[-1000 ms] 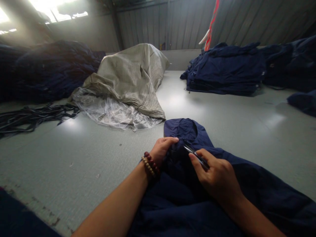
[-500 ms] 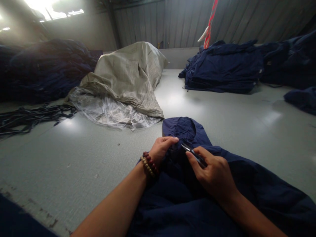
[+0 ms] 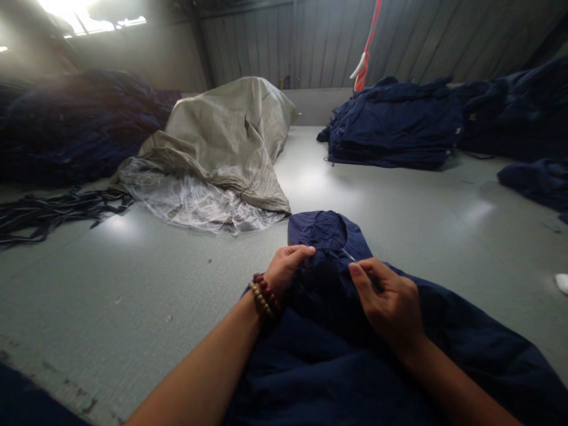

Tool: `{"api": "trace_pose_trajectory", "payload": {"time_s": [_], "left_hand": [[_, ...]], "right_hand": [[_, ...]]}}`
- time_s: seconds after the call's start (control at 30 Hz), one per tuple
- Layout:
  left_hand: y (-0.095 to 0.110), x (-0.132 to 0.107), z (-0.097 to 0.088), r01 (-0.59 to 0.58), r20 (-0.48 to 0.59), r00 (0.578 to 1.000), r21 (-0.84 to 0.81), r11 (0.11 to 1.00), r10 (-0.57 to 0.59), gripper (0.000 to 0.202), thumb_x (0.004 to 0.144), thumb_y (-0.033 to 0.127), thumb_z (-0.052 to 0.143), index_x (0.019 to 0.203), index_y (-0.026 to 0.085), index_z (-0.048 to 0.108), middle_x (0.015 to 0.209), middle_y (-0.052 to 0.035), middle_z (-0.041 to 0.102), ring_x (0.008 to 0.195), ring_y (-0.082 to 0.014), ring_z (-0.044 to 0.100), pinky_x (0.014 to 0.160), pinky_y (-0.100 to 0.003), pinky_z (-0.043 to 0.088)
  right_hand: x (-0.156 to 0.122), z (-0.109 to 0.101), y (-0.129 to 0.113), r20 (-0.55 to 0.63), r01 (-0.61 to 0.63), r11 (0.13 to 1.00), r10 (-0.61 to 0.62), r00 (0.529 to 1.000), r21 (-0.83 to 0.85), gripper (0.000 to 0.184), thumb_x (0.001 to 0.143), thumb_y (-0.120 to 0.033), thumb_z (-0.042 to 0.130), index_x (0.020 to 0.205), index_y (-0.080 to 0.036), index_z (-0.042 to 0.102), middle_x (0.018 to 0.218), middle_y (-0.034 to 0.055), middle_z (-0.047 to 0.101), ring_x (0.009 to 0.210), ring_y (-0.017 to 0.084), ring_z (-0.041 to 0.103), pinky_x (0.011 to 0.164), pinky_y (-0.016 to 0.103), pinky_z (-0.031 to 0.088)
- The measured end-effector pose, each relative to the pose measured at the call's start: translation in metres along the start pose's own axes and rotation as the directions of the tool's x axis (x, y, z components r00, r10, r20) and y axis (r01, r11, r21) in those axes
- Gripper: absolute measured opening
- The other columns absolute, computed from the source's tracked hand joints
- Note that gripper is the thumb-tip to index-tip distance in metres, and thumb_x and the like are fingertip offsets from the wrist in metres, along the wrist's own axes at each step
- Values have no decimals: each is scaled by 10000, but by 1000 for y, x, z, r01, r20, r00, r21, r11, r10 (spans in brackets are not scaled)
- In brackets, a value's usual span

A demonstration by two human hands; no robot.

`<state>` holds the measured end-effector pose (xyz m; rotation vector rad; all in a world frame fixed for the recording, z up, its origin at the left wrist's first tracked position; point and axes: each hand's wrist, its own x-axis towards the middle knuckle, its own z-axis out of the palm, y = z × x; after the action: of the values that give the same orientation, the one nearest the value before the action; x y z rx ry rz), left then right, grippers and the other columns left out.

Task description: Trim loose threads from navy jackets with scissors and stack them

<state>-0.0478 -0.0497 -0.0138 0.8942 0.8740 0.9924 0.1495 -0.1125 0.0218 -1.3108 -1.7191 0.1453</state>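
A navy blue garment (image 3: pixel 310 373) lies spread on the table in front of me, its hood (image 3: pixel 320 228) pointing away from me. My left hand (image 3: pixel 288 266), with two bead bracelets at the wrist, pinches the fabric near the hood opening. My right hand (image 3: pixel 388 296) is closed round a pair of thread snips (image 3: pixel 349 255). Their thin metal tip points up and left, close to the edge of the hood opening; whether it touches the cloth I cannot tell. The handles are mostly hidden by my fingers.
On the grey table (image 3: pixel 133 319) a beige sack with clear plastic (image 3: pixel 226 136) stands ahead. Navy garments are stacked at right (image 3: pixel 394 127) and heaped at left (image 3: pixel 84 124). Dark straps (image 3: pixel 57 210) lie left. A red cord (image 3: pixel 370 41) hangs above. A white object (image 3: pixel 561 283) sits far right.
My right hand has moved slightly right and turned the snips, so the blades now show as a thin line near the hood opening. My left hand keeps its pinch.
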Motion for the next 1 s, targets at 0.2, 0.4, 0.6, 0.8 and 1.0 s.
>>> {"api": "trace_pose_trajectory", "payload": {"time_s": [0.2,0.4,0.6,0.8,1.0], "left_hand": [[3,1,6,-141,-30,988,197,970,149,473,734,608,787,722,154,658,650,35,530,584,-89,442,592,-242,347],[-2,3,7,-268,30,960,393,880,279,401,872,562,656,780,172,647,687,32,536,648,-119,459,642,-251,369],[-7,5,5,-370,73,886,707,602,458,282,992,419,551,895,209,711,848,-13,699,816,-185,622,797,-287,443],[-9,1,4,-412,155,831,817,403,535,289,856,414,777,1084,236,769,1022,-72,745,981,-263,671,960,-401,489],[-10,2,2,-499,254,801,784,369,542,215,806,224,811,1017,242,775,1012,-44,760,1008,-241,662,974,-394,482]], "right_hand": [[-5,9,5,56,65,997,-62,997,-48,344,1017,-452,559,774,-225,647,511,-60,546,374,96,478,455,244,353],[21,-15,50,-70,22,936,-49,996,-350,440,1006,-552,500,847,-199,709,617,28,656,511,163,594,564,286,397],[41,-76,138,-224,-499,509,508,832,-701,488,958,-526,515,946,-130,800,835,258,743,699,333,695,592,396,403],[23,-71,160,-131,-489,465,613,780,-738,524,949,-532,489,1039,-128,812,976,287,765,860,407,737,683,454,486],[24,-69,157,-98,-480,491,617,781,-727,518,940,-539,500,988,-126,809,972,299,761,884,416,738,717,469,501]]}}
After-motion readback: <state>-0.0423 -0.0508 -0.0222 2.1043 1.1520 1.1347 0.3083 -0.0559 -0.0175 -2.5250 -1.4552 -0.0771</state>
